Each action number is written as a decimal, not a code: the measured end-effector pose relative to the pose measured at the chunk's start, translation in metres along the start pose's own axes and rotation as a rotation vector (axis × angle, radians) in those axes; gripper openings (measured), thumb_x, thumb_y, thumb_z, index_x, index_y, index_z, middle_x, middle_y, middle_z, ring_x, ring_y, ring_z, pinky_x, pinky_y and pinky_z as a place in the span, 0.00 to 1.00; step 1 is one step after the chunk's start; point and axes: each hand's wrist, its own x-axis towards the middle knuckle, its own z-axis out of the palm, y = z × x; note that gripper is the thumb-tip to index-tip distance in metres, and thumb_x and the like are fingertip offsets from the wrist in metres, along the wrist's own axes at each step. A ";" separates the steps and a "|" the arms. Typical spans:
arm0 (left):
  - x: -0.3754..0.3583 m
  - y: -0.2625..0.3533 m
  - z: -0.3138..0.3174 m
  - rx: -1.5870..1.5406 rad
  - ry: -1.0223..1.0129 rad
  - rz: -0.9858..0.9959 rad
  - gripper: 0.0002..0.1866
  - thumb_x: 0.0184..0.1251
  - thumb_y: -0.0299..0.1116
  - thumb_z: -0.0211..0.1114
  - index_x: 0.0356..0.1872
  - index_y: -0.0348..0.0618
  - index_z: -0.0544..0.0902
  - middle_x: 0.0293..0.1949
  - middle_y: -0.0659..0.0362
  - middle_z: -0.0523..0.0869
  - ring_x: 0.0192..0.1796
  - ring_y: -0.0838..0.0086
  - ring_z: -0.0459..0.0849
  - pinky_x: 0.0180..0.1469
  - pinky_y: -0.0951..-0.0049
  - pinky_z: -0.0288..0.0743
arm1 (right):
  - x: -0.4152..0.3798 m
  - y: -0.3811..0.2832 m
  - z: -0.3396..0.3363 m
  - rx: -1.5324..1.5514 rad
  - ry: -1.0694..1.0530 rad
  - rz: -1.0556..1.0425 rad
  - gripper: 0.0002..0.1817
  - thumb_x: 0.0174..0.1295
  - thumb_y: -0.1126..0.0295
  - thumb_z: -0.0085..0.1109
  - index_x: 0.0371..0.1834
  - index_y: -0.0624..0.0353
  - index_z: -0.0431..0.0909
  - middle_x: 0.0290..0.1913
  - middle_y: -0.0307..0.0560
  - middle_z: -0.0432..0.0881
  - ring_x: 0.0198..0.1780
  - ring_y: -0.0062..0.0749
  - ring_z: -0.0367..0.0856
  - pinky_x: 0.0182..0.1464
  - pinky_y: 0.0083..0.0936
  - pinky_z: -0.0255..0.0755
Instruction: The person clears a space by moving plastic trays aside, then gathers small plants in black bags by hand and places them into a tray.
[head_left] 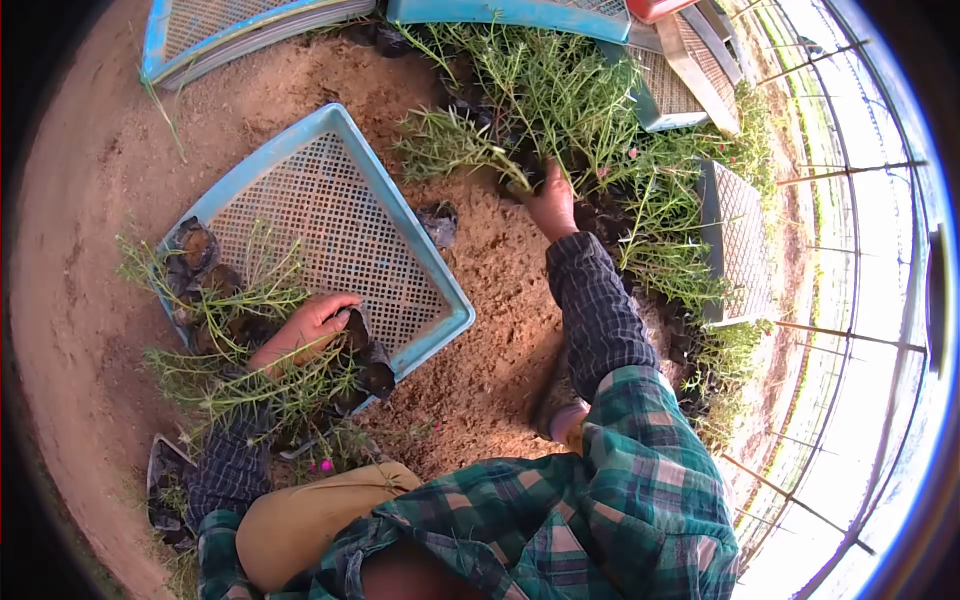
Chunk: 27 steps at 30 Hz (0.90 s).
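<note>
Along the near side of a blue mesh crate (400, 215) stand several leafy plants in black plastic nursery bags. My left hand (310, 332) is over them, its fingers closed at the rim of one black nursery bag (376, 372) near the crate's front corner. Reaching forward, my right hand (551, 205) is closed around the base of a leafy seedling (470, 148) at the edge of a dense plant cluster. Its fingertips are partly hidden in dark shade, and leaves cover part of my left hand.
More bagged plants (560, 90) crowd the far side and right. Blue crates (500, 10) and a stack of trays (250, 35) lie at the back. A grey mesh crate (740, 240) leans at right. A black bag (438, 224) sits on the soil beside the crate.
</note>
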 end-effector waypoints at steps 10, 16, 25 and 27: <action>-0.001 -0.004 0.001 -0.041 0.009 0.027 0.21 0.75 0.44 0.48 0.63 0.45 0.69 0.60 0.51 0.70 0.64 0.59 0.68 0.65 0.58 0.63 | 0.016 0.030 0.009 1.156 0.551 0.756 0.08 0.59 0.69 0.56 0.26 0.60 0.73 0.22 0.31 0.71 0.23 0.18 0.64 0.25 0.22 0.56; 0.000 -0.004 -0.001 0.030 0.011 0.033 0.21 0.76 0.43 0.47 0.63 0.45 0.69 0.60 0.51 0.70 0.64 0.59 0.68 0.66 0.58 0.62 | -0.025 0.019 -0.003 1.128 0.501 0.793 0.10 0.63 0.64 0.58 0.33 0.60 0.76 0.23 0.31 0.71 0.22 0.18 0.65 0.23 0.21 0.57; 0.000 -0.003 0.000 -0.027 0.012 0.013 0.19 0.76 0.41 0.47 0.62 0.46 0.70 0.60 0.52 0.71 0.64 0.59 0.68 0.66 0.57 0.61 | -0.010 -0.029 -0.042 1.297 0.602 0.652 0.06 0.64 0.66 0.56 0.35 0.57 0.74 0.22 0.36 0.72 0.17 0.22 0.70 0.16 0.19 0.60; -0.002 -0.005 0.001 0.000 0.027 0.036 0.19 0.76 0.41 0.47 0.62 0.45 0.70 0.60 0.52 0.71 0.64 0.58 0.68 0.66 0.57 0.61 | 0.019 -0.019 -0.039 1.083 0.518 0.646 0.07 0.64 0.67 0.54 0.39 0.57 0.76 0.23 0.35 0.73 0.19 0.25 0.71 0.18 0.20 0.64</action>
